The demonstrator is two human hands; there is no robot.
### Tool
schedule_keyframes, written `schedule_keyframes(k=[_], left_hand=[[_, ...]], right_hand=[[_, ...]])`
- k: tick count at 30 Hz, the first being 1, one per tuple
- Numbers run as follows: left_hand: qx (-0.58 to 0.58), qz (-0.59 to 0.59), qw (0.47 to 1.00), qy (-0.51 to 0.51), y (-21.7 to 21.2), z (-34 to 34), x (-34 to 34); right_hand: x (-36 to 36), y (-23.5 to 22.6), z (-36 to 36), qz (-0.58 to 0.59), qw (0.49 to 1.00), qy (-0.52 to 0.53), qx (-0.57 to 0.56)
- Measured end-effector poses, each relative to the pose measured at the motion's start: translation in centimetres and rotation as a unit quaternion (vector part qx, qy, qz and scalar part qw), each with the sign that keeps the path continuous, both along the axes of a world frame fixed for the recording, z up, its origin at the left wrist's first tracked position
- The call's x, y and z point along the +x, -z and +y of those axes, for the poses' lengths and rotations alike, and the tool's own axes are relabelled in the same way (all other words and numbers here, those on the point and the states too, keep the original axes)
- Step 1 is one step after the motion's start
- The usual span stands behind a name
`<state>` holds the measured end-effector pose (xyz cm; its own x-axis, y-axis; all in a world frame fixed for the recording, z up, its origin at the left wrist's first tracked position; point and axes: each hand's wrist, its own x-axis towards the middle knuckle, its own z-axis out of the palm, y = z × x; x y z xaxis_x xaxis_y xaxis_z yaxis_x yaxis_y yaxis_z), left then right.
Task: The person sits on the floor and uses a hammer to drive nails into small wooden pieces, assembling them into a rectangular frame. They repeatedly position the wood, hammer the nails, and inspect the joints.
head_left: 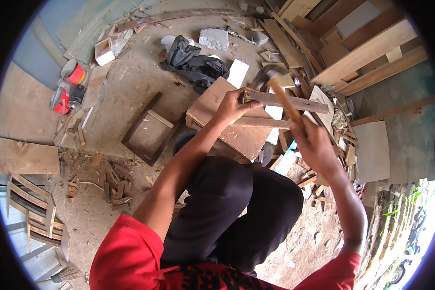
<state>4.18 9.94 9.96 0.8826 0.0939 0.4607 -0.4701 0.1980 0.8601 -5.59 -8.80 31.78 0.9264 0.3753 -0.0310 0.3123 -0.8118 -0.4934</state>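
My right hand [314, 147] is closed around the wooden handle of a hammer [286, 100]. The hammer is raised, its dark head blurred above and beyond a brown wooden strip [299, 102]. My left hand [233, 105] grips this strip at its left end, fingers wrapped over it. Nearer to me runs a second, paler strip [263, 123]; whether the two are joined I cannot tell. Both lie over a brown wooden box [241, 137] in front of my knees, which partly hides behind my left forearm.
A dark wooden frame [152, 153] lies on the floor left of the box. Beyond are a black plastic bag [198, 65] and a white block [213, 39]. Paint cans [73, 72] stand far left. Boards [367, 50] and wood scraps crowd the right side.
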Motion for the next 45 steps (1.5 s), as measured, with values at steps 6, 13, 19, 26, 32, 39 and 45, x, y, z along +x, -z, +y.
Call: schedule_keyframes(k=[6,13,19,26,32,39,45], left_hand=[[0.108,0.066,0.992,0.027,-0.1,-0.3,-0.2],[0.014,0.009,1.000,0.012,0.2,-0.3,0.2],[0.076,0.041,0.996,0.015,-0.3,-0.2,-0.2],[0.037,0.023,0.999,0.023,0.0,-0.2,0.2],[0.022,0.040,0.999,0.018,0.2,-0.3,0.1],[0.064,0.019,0.998,-0.007,-0.9,-0.2,-0.4],[0.096,0.051,0.994,-0.009,-0.3,0.8,0.1]], right_hand=[[0.5,1.3,-0.5,-0.074,0.974,0.068,0.201],[0.6,0.0,-1.0,-0.041,0.998,0.025,0.050],[0.7,2.9,-0.1,-0.119,0.990,-0.037,0.059],[1.3,0.1,0.5,-0.084,0.983,0.050,0.152],[0.6,2.6,-0.3,-0.021,0.999,0.014,-0.036],[1.4,2.9,0.3,-0.125,0.959,0.053,0.248],[-0.2,1.4,0.7,-0.020,1.000,-0.018,-0.005]])
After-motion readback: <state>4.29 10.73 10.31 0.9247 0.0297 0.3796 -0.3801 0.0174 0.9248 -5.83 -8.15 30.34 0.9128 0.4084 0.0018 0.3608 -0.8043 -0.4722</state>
